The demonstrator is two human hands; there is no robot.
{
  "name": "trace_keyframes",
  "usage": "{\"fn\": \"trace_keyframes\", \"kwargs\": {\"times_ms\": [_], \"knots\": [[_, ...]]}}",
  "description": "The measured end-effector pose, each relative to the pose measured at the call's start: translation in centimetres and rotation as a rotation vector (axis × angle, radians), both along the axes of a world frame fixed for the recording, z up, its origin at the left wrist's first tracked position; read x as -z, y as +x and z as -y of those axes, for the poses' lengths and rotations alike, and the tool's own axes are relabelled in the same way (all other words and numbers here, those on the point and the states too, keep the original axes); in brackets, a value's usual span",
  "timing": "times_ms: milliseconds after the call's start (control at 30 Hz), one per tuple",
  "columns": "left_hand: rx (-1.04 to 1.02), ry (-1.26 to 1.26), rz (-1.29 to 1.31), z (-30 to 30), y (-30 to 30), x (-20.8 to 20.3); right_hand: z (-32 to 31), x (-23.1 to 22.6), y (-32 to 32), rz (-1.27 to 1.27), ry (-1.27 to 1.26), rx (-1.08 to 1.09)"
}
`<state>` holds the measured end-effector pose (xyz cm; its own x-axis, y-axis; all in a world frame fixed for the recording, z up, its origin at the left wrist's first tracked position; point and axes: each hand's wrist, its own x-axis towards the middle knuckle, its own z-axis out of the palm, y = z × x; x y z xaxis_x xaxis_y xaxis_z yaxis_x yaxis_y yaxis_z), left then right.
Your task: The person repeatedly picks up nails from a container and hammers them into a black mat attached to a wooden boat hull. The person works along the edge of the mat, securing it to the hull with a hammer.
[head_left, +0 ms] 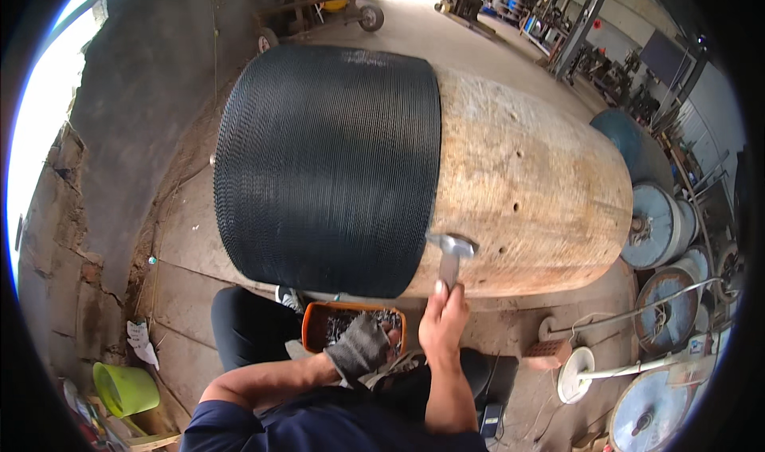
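A large wooden drum (534,189) lies on its side in front of me, its left part covered by a black ridged sleeve of close-set rows (327,165). My right hand (443,316) is wrapped round the handle of a hammer (456,249). The metal head is by the bare wood, close to the sleeve's right edge. In a grey glove with bare fingertips, my left hand (362,347) is over an orange-rimmed box (306,328) of small metal pieces (339,320). Its fingers are curled in; what they hold, if anything, is too small to make out.
Several metal reels (657,221) stand at the right, near a brick (548,354) and a white round-based stand (575,375). A lime-green bucket (126,388) is at the lower left. Beyond the drum is a wheeled cart (319,13); a dark wall (143,93) rises at left.
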<state>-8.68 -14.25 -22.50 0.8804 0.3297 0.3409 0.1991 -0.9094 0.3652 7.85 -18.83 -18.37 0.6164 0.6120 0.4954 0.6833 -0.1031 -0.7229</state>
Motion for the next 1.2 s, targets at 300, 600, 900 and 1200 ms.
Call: {"fn": "trace_keyframes", "kwargs": {"times_ms": [300, 600, 900, 1200], "knots": [[-0.011, 0.308, 0.421, -5.8, 0.9, -10.1, -0.2, -0.6, 0.8, 0.171, -0.143, 0.073], [-0.162, 0.676, 0.612, -15.7, 3.4, -14.7, -1.1, -3.7, -0.6, 0.086, 0.849, -0.034], [-0.166, 0.641, 0.620, -16.0, 3.7, -14.4, -0.7, -2.3, -0.9, 0.045, 0.662, -0.026], [-0.216, 0.699, 0.551, -16.0, 3.9, -14.9, 0.9, -2.2, -1.4, -0.115, 0.394, -0.046]]}}
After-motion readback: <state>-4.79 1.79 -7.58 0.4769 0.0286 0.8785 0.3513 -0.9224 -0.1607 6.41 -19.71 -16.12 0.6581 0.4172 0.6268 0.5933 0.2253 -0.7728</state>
